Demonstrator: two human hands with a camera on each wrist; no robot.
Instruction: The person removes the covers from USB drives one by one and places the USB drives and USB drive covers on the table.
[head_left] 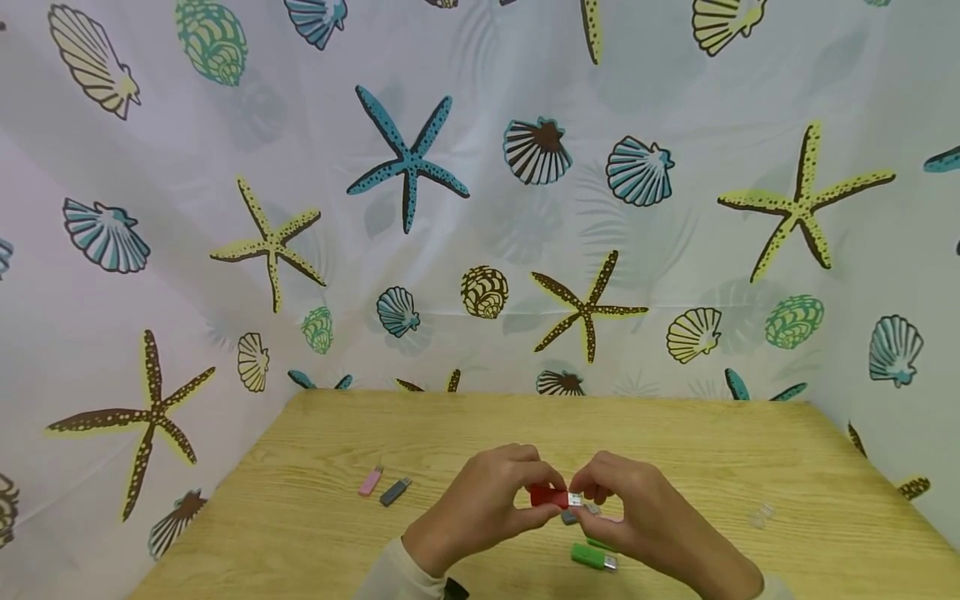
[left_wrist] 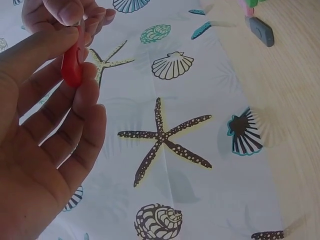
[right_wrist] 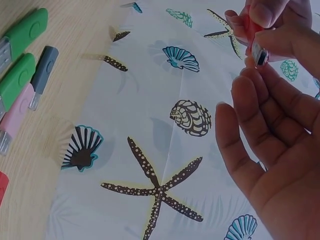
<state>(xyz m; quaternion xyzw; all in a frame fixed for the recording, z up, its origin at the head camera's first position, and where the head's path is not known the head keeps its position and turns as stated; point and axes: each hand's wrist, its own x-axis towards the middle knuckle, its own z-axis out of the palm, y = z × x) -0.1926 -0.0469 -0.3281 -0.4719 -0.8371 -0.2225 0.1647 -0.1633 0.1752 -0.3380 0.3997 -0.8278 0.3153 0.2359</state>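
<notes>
Your left hand [head_left: 498, 490] pinches the red USB stick [head_left: 549, 497] above the surface [head_left: 480, 425], your right hand [head_left: 628, 504] its metal end; the step seems to be work at that end (whether a clear cap covers it, I can't tell). Next calls for a steady left and a straight right-hand motion. A pink stick [head_left: 370, 482] lies leftward, clear pieces [head_left: 761, 516] rightward.

Left grip [head_left: 498, 490] and right grip [head_left: 636, 505] pinch close together, facing each other, angled inward
</notes>
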